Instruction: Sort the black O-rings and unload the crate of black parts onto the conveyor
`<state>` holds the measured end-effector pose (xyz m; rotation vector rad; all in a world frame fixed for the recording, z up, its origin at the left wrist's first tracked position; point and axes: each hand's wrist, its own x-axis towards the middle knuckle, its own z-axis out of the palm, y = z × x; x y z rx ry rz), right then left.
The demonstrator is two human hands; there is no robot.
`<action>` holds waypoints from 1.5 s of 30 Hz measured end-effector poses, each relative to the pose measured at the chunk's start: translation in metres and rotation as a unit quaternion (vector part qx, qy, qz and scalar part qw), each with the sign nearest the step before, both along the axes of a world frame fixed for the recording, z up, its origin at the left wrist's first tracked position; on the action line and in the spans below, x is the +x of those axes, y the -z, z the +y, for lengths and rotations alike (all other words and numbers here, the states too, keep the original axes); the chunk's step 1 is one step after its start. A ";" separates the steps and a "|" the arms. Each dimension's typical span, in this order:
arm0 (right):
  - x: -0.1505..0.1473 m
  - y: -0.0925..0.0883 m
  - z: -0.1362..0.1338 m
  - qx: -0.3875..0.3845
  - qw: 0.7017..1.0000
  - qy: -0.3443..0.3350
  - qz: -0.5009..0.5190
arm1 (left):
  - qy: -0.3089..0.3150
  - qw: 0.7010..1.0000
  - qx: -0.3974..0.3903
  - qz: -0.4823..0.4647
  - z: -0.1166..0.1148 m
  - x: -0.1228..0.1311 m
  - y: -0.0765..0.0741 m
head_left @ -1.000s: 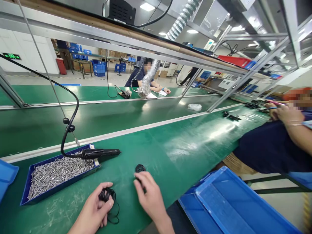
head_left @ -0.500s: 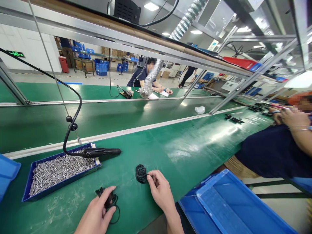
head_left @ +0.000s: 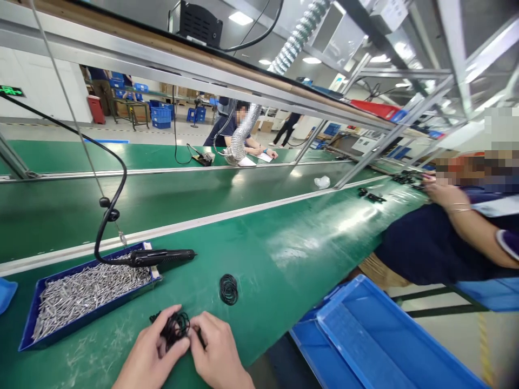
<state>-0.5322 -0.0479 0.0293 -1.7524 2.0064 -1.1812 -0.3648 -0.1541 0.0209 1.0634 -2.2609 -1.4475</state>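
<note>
Low in the head view, my left hand (head_left: 152, 348) curls its thumb and fingers around a dark bundle of thin black loops (head_left: 177, 327), with small black pieces poking out at its left. Against the bundle's right side, my right hand (head_left: 214, 346) has its thumb and fingertips pinched together; what lies between them is too small to make out. Beyond the right hand, a flat pile of black rings (head_left: 228, 289) lies by itself on the green tabletop (head_left: 259, 254), touched by neither hand.
Left of my hands stands a blue tray (head_left: 91, 292) full of small metal pins. A corded black screwdriver (head_left: 162, 257) hangs over its right end. Large blue bins (head_left: 389, 340) stand at the lower right. A co-worker's arm (head_left: 466, 216) reaches over the table's far right.
My right hand has left the pile of black rings and moved left to meet the bundle in my left hand. The view has shifted slightly to the right.
</note>
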 end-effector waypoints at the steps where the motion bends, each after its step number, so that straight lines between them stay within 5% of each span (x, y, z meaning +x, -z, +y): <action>1: -0.001 -0.001 -0.002 0.000 1.000 -0.010 -0.004 | 0.011 1.000 -0.010 0.005 -0.001 0.000 0.005; 4: -0.020 -0.012 -0.003 0.013 0.998 -0.053 -0.039 | 0.014 0.999 -0.037 0.033 -0.001 -0.002 0.017; 6: -0.044 -0.019 0.002 -0.003 0.999 -0.004 -0.045 | -0.021 0.998 -0.042 0.034 0.003 -0.004 0.016; 10: -0.099 -0.013 0.012 -0.014 0.981 0.193 0.028 | -0.059 0.998 -0.032 0.007 0.011 -0.010 -0.006; 14: -0.122 0.006 0.015 0.035 0.980 0.191 0.040 | -0.063 0.998 0.004 0.009 0.012 -0.012 -0.021; 21: -0.116 0.014 0.014 0.017 0.974 0.217 0.056 | -0.064 0.991 0.116 0.028 0.008 -0.013 -0.029; 35: -0.090 0.007 0.020 -0.033 0.967 0.196 -0.160 | -0.087 0.986 0.134 0.040 0.012 -0.014 -0.037; 42: -0.026 0.001 0.015 -0.016 0.997 0.038 -0.064 | -0.077 0.986 0.144 0.045 0.010 -0.014 -0.040; 45: -0.030 -0.001 0.013 -0.039 0.997 0.053 -0.028 | -0.057 0.991 0.118 0.018 0.008 -0.012 -0.033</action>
